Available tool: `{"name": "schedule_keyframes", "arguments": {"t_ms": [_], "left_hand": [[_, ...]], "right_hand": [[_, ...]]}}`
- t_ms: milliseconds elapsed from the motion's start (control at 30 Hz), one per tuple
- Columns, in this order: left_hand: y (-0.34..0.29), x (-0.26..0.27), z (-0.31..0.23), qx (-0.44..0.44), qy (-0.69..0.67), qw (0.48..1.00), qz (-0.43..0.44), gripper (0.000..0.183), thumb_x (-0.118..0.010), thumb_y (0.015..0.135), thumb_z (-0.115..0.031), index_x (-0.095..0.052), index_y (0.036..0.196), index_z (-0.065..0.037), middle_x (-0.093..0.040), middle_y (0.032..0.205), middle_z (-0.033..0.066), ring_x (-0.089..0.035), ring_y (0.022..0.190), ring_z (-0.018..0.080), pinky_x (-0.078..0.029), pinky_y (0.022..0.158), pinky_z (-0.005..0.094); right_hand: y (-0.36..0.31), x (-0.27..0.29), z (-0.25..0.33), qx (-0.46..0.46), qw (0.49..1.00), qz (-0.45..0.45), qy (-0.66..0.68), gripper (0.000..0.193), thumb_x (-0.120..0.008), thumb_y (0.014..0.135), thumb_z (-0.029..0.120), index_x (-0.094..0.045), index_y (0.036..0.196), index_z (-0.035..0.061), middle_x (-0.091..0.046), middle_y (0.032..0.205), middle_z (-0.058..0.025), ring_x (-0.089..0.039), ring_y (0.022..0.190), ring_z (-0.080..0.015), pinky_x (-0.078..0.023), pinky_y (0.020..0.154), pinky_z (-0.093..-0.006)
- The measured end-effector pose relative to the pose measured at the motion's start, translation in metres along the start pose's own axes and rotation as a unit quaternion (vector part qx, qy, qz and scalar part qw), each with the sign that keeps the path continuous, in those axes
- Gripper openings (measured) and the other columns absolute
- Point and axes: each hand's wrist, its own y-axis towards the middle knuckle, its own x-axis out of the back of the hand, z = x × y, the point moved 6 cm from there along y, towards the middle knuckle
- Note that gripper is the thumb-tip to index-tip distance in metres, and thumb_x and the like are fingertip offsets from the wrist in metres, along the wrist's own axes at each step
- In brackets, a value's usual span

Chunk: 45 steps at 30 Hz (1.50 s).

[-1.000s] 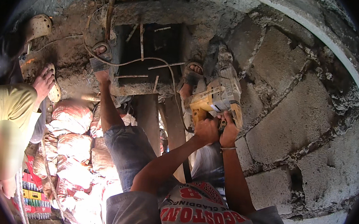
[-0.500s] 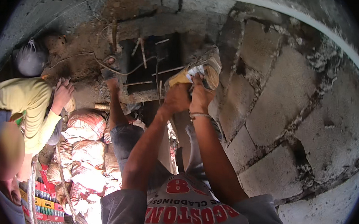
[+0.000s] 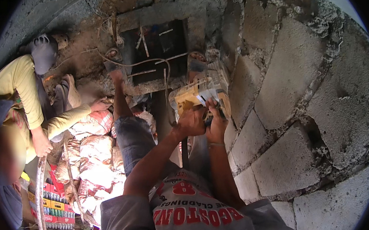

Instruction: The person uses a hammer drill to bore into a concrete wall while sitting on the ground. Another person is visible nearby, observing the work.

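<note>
A bulky yellow object (image 3: 191, 91), boxy and partly covered in clear plastic, is held in front of me above my right foot. It looks like a power tool, but its exact kind is unclear. My left hand (image 3: 191, 122) is closed around its yellow near part. Against its right side, my right hand (image 3: 216, 122) is closed, with fingers on a white piece (image 3: 212, 95). A dark cord (image 3: 168, 77) runs from the left and drops beside the object toward my left hand; where it ends is hidden.
Past the object lies a dark square opening (image 3: 175, 39) crossed by thin bars, with my feet either side. A rough block wall (image 3: 288, 96) rises at right. At left, a yellow-sleeved person's hand (image 3: 42, 145) touches a stick (image 3: 41, 190), near stacked sacks (image 3: 96, 148) and bottle crates (image 3: 56, 205).
The yellow object now shows more of its side and sits slightly lower, with my hands lower too. The other person's arm has stretched out over the sacks. The view has shifted.
</note>
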Motion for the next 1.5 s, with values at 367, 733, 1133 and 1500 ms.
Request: {"name": "schedule_keyframes", "arguments": {"t_ms": [367,733,1133,1500], "left_hand": [[0.049,-0.054,0.067,-0.137,0.02,0.985,-0.098,0.034,-0.062,0.071,-0.013,-0.058,0.103,-0.001,-0.062,0.089,0.0244,-0.061,0.07,0.0426,-0.048,0.065,0.0521],[0.086,-0.075,0.052,-0.01,0.01,0.995,0.101,0.032,-0.064,0.065,-0.023,-0.068,0.091,-0.004,-0.067,0.075,0.0198,-0.067,0.074,0.0378,-0.05,0.082,0.05],[0.11,-0.064,0.043,0.074,-0.025,0.968,0.238,0.032,-0.055,0.078,-0.017,-0.062,0.103,0.001,-0.067,0.093,0.023,-0.067,0.091,0.0354,-0.052,0.079,0.0448],[0.113,-0.057,0.043,0.134,0.006,0.972,0.191,0.029,-0.05,0.086,-0.016,-0.06,0.109,-0.002,-0.066,0.102,0.0199,-0.065,0.099,0.0325,-0.05,0.085,0.0413]], "right_hand": [[0.09,0.009,-0.014,0.018,0.995,-0.081,-0.05,0.033,-0.068,0.077,-0.003,-0.059,0.109,-0.0025,-0.063,0.104,-0.006,-0.062,0.094,-0.016,-0.051,0.083,-0.0315],[0.104,0.004,0.015,0.017,0.992,-0.119,-0.028,0.018,-0.067,0.083,0.007,-0.063,0.1,0.0029,-0.063,0.083,-0.0056,-0.062,0.076,-0.0184,-0.054,0.069,-0.0332],[0.115,-0.012,0.036,0.011,0.981,-0.161,-0.107,0.01,-0.064,0.083,0.004,-0.061,0.092,0.0055,-0.055,0.071,-0.0023,-0.058,0.066,-0.0167,-0.052,0.063,-0.0312],[0.152,0.006,0.039,0.0,0.955,-0.166,-0.248,0.012,-0.063,0.085,0.012,-0.06,0.075,0.0059,-0.061,0.078,-0.0046,-0.058,0.069,-0.0187,-0.047,0.07,-0.033]]}}
